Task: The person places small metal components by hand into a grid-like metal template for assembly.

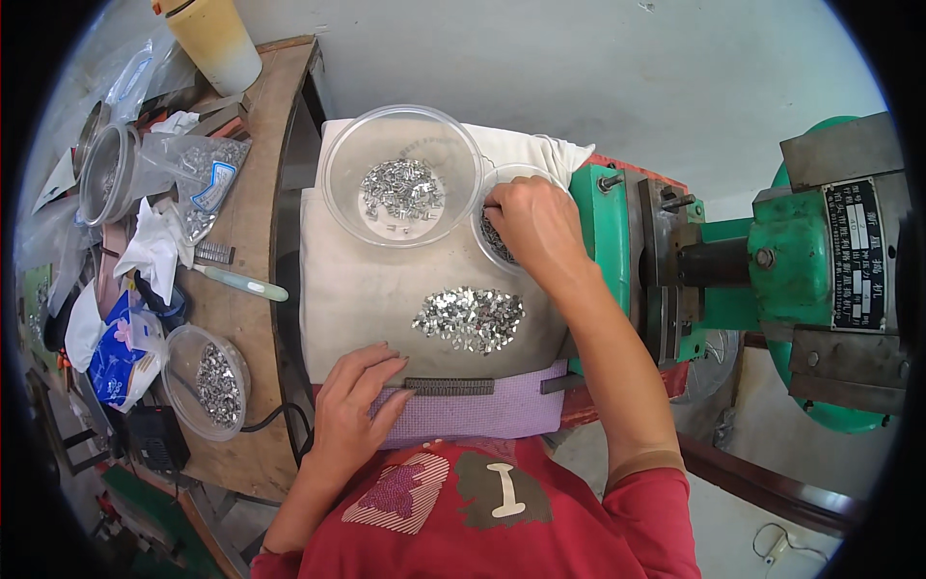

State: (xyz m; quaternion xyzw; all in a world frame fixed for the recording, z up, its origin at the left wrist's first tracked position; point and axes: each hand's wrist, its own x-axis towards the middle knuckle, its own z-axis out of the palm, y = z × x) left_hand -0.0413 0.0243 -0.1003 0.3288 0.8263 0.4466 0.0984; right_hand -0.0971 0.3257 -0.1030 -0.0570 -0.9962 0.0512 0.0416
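Observation:
My left hand (355, 405) rests at the cloth's near edge with its fingers apart. Its thumb and fingertips are beside the left end of a dark, narrow bar (449, 387) with a row of small slots; whether they touch it I cannot tell. My right hand (536, 230) reaches into a small clear plastic bowl (479, 243) of small dark metal pieces. Its fingers are curled together there, and what is between them is hidden. To its left stands a larger clear bowl (340, 214) of small silvery metal pieces. Between both hands lies a loose pile of shiny metal bits (470, 319).
A green press machine (606, 253) stands close on the right. On the wooden side table (253, 338) at left are a green-handled tool (243, 284), a plastic tub of metal bits (178, 378), a bag of parts (207, 174) and a yellow-white bottle (220, 43). Purple fabric (473, 417) lies before me.

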